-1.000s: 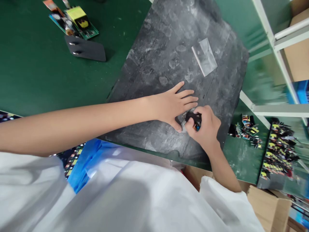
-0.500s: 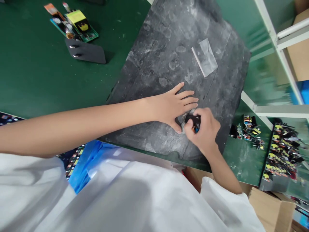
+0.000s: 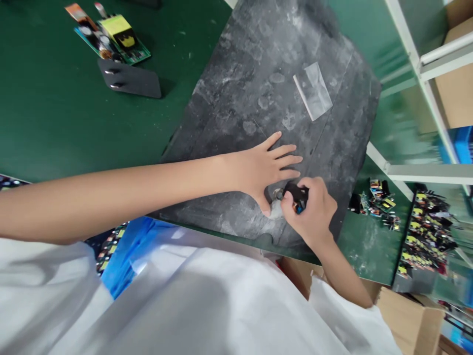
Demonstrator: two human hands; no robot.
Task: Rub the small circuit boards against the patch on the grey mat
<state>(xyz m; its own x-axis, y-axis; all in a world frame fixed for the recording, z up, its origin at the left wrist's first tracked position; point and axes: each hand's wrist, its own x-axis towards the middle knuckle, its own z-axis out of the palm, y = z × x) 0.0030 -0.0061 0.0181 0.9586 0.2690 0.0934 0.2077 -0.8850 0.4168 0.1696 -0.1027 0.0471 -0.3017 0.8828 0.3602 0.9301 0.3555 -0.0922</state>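
Left hand [image 3: 260, 170]: palm down on the mat [image 3: 236, 123], 4 fingers and thumb spread, no grip on anything. Right hand [image 3: 314, 212]: thumb and fingers pinching the black part [image 3: 300, 192], orange and blue bits visible in it, located between the right fingertips and just right of the left fingers. Relative to the fingers: clear bag [image 3: 314, 91] beyond them on the mat; cover [image 3: 142, 83] with 2 metal pins well to their left on the green tabletop [image 3: 74, 123]; small boards [image 3: 386, 203] to their right.
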